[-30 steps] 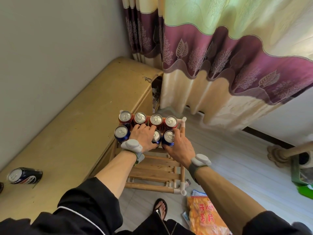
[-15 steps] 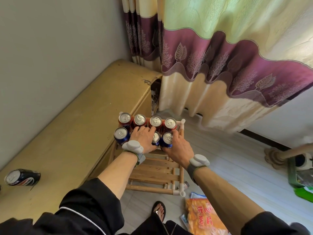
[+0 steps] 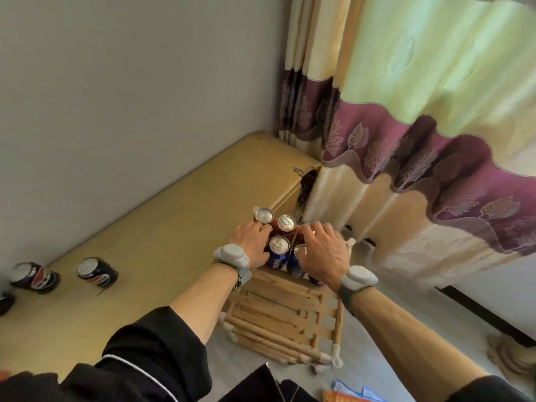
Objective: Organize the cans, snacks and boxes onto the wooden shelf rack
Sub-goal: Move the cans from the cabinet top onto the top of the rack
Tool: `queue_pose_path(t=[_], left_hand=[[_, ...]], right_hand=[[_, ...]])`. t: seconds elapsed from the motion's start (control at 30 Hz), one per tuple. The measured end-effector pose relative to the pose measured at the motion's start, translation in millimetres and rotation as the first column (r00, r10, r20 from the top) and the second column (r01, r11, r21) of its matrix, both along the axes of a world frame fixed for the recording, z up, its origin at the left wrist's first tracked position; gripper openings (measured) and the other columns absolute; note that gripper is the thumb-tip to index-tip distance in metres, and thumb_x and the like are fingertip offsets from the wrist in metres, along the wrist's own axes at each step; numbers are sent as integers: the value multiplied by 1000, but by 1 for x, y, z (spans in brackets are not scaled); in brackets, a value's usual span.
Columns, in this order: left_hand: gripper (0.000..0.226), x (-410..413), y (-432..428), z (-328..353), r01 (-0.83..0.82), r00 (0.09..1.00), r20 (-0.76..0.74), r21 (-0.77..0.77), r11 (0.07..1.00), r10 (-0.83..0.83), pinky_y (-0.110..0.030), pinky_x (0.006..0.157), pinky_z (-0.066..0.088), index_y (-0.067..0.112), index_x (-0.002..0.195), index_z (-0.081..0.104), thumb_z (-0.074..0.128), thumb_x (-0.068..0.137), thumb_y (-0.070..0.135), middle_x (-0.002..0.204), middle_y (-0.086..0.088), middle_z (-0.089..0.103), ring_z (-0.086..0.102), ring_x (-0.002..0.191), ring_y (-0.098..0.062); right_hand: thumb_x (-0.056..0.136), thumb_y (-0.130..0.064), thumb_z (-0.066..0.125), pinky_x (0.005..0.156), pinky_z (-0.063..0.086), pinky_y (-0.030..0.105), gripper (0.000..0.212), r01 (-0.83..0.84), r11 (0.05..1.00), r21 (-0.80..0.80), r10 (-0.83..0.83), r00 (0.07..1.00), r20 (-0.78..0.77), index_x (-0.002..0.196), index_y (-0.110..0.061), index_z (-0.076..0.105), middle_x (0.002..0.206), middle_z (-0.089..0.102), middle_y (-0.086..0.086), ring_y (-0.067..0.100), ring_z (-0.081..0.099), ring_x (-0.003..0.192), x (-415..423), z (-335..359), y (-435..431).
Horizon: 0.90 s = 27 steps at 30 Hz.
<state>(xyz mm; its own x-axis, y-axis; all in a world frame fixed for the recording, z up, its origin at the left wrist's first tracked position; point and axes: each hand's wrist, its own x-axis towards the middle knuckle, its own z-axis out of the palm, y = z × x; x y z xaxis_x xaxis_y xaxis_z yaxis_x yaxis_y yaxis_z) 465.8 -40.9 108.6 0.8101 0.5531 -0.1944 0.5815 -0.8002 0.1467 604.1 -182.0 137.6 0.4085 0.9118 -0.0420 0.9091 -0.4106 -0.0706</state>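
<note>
The wooden shelf rack (image 3: pixel 278 317) stands on the floor beside a yellow cabinet. A tight group of cans fills the far end of its top tier: two red cans (image 3: pixel 264 216) (image 3: pixel 286 223) behind, and blue cans (image 3: pixel 279 246) (image 3: pixel 298 253) in front. My left hand (image 3: pixel 251 242) presses against the group's left side and hides a can there. My right hand (image 3: pixel 322 250) lies spread over the right-hand cans, covering their tops. Two dark cans (image 3: pixel 97 272) (image 3: pixel 34 277) lie on the cabinet at the left.
The yellow cabinet (image 3: pixel 174 227) runs along the grey wall, left of the rack. A patterned curtain (image 3: pixel 406 169) hangs right behind the rack. An orange snack bag (image 3: pixel 348 397) shows at the bottom edge on the floor. Another dark object (image 3: pixel 4 303) sits at the far left.
My view has swung left and up. My right hand has risen from the blue can's side onto the tops of the right cans. My left hand has slid to the group's left side.
</note>
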Motion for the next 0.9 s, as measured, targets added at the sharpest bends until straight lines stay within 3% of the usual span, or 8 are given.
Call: queue_pose_path(t=[0.17,0.3,0.37,0.77,0.9], left_hand=[[47,-93,26,5,-191,980,-48,-7,982,191,-42,103,38,19,135,48,54,90,32,132,-4,54,49,122,-26],[51,-215,49,-2,-440,895,-88,-2,898,438,-40,103,37,21,137,46,57,88,26,136,-2,53,48,125,-25],[51,-291,55,-8,-578,808,-138,3,816,573,-39,100,38,20,136,45,57,87,27,134,-3,54,48,123,-26],[52,-536,64,-23,-874,473,-240,-4,486,848,-38,93,40,18,131,48,62,83,30,131,-7,54,50,121,-28],[58,-590,69,-30,-878,468,-214,-2,479,857,-38,91,43,19,137,41,63,84,27,133,-8,51,52,118,-29]], right_hand=[[92,-33,51,96,43,42,45,-169,985,31,171,982,-81,134,-17,50,130,54,4,31,48,121,-66,-4,61],[93,-31,50,97,44,39,41,-376,927,-16,370,919,-137,133,-20,49,129,55,2,28,49,121,-155,-15,112],[94,-30,50,96,45,38,42,-486,873,-31,478,867,-140,134,-20,49,131,56,2,27,49,121,-215,-23,138],[94,-33,50,97,44,39,43,-743,660,-109,721,668,-184,134,-18,46,129,53,5,29,48,122,-423,-41,204],[94,-36,52,97,44,39,44,-780,613,-130,747,625,-227,133,-18,47,130,53,4,27,48,122,-481,-54,219]])
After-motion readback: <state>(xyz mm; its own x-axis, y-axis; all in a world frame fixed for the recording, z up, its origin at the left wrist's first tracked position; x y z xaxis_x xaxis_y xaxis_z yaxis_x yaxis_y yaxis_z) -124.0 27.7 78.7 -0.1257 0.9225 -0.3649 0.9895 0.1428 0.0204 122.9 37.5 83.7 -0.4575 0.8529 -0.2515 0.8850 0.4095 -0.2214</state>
